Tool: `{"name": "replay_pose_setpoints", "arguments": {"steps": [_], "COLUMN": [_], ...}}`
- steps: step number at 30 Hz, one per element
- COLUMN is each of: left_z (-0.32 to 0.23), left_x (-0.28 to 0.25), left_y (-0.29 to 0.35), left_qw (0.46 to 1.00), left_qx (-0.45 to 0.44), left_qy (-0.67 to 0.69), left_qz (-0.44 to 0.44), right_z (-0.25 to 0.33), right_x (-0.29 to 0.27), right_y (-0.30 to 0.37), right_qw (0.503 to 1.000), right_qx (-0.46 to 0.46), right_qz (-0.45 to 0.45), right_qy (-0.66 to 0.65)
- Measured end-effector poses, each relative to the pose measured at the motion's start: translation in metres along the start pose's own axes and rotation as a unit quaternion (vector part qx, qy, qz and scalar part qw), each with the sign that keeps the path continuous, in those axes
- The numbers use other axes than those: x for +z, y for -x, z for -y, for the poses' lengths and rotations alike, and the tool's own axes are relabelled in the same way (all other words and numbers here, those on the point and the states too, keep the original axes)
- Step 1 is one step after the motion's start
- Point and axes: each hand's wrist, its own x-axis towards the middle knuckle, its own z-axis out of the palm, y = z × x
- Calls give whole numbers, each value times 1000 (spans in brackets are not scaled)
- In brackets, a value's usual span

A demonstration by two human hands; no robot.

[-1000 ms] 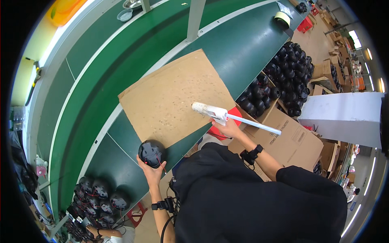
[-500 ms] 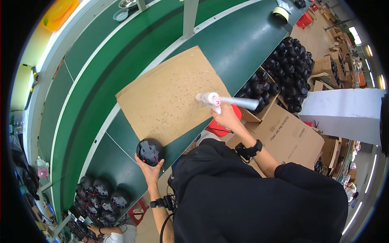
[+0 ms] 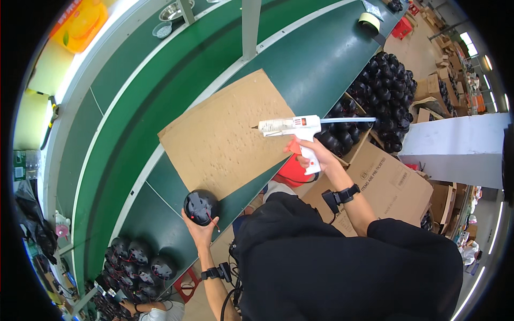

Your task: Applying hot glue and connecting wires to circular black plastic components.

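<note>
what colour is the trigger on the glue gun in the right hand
The trigger is orange-red; it shows best in the head view.

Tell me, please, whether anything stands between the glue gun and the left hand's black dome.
Nothing visible stands between the glue gun in the right hand and the black dome; the cardboard sheet lies flat.

The cardboard sheet point(image 3: 219, 150) lies on the desk point(image 3: 310, 69). At its near left corner is a shell point(image 3: 201, 207) in the left hand point(image 3: 201, 234); the glue gun point(image 3: 307, 127), in the right hand point(image 3: 319, 155), crosses above its right edge. Left of it sits the shell cluster point(image 3: 138, 251), behind it the belt point(image 3: 171, 93); rightward lie the shell heap point(image 3: 388, 88) and, nearer, a carton point(image 3: 375, 187).
</note>
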Motion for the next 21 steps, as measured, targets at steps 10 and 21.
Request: {"name": "replay_pose_setpoints", "arguments": {"steps": [10,21], "left_z": [23,67], "left_x": [-42,-94], "left_y": [60,254], "left_qw": [991,959], "left_qx": [-93,-197], "left_qy": [45,50], "left_qz": [-84,-198], "right_z": [10,-62], "right_x": [-7,30], "right_y": [-2,-41], "right_qw": [958,933], "right_qx": [94,178], "right_qz": [243,0], "right_qy": [-122,314]}}
